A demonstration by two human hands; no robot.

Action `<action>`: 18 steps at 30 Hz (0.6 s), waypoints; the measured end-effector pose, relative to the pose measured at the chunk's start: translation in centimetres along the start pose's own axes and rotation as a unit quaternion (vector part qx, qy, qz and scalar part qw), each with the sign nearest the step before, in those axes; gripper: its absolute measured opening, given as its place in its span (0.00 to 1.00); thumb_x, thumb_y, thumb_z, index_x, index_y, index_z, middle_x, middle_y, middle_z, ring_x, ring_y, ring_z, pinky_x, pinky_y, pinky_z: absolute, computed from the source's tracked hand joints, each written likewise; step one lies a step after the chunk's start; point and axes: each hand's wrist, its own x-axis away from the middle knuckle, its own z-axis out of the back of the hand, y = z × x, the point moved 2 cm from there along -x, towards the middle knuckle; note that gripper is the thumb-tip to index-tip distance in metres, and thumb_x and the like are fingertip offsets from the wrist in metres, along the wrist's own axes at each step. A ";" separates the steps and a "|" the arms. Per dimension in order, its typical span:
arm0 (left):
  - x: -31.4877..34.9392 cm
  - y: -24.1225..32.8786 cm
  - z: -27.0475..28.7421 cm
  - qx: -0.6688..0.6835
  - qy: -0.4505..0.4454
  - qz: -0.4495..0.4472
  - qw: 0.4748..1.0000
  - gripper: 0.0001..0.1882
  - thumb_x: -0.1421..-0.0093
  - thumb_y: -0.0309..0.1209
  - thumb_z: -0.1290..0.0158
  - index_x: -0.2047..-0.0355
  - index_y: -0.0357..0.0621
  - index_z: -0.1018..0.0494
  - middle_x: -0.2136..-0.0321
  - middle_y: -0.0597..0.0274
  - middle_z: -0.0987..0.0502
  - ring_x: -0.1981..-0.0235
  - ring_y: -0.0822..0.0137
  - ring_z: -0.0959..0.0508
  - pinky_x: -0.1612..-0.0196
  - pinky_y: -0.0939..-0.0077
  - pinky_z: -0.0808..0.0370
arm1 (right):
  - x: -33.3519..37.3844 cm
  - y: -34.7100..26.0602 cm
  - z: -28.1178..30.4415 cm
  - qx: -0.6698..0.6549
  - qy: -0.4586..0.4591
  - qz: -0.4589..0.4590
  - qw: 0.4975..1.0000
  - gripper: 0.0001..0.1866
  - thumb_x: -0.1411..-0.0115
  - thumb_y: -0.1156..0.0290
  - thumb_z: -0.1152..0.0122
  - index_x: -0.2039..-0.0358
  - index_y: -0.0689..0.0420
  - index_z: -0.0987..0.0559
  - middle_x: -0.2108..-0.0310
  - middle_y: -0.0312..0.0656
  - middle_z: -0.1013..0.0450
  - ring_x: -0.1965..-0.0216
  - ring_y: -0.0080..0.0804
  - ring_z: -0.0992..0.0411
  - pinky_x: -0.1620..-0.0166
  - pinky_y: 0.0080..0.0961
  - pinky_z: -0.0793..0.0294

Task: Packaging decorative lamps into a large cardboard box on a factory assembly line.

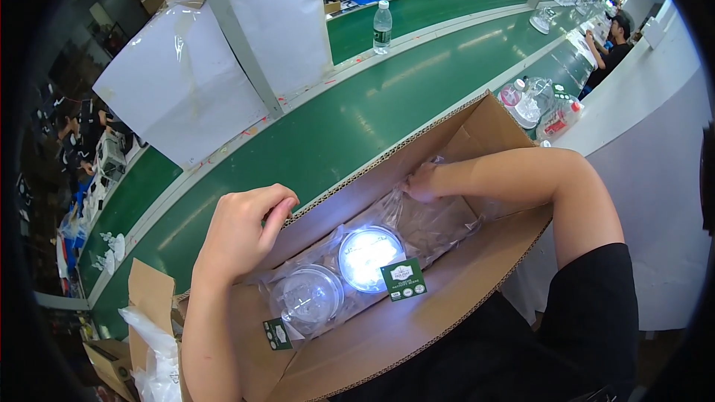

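While my left hand (249, 227) hangs half-curled by the cardboard box (462, 283) rim (can't tell if gripping), I've got my right hand (423, 182) pinching clear plastic (432, 219) mid-frame, round containers (309, 298) lower center.

Toward my 5 o'clock, a green card (403, 280) over the edge of the brightly lit round container (366, 254) bears a white emblem, white lettering and a row of small pale marks. Toward 7 o'clock, a second green card (277, 334) beside the other round container (304, 296) has white print too small for me to read. At 12 o'clock, a clear bottle (383, 16) wears a green label (382, 35).
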 end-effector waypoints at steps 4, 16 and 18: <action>-0.1 -0.4 0.1 0.002 -0.006 -0.002 1.000 0.07 0.34 0.25 0.47 0.65 0.36 0.20 0.75 0.52 0.20 0.73 0.57 0.18 0.67 0.68 0.23 | 0.2 0.6 0.0 0.027 0.054 0.039 0.997 0.35 0.40 0.62 0.38 0.34 0.60 0.34 0.37 0.55 0.30 0.38 0.49 0.28 0.43 0.46 0.23; 0.4 -1.0 0.3 -0.042 0.010 -0.047 0.998 0.07 0.35 0.29 0.46 0.65 0.40 0.20 0.72 0.51 0.18 0.70 0.50 0.18 0.66 0.62 0.22 | -4.8 -0.1 -14.7 0.121 0.125 0.207 0.963 0.23 0.43 0.67 0.36 0.47 0.59 0.22 0.53 0.51 0.21 0.51 0.55 0.21 0.49 0.45 0.21; 0.4 -1.2 0.2 -0.044 0.019 -0.055 0.997 0.07 0.35 0.30 0.45 0.65 0.41 0.20 0.72 0.51 0.18 0.70 0.50 0.18 0.65 0.61 0.22 | -5.9 0.5 -13.3 0.123 -0.097 0.234 0.960 0.26 0.44 0.65 0.34 0.45 0.59 0.23 0.53 0.51 0.21 0.50 0.56 0.21 0.48 0.47 0.22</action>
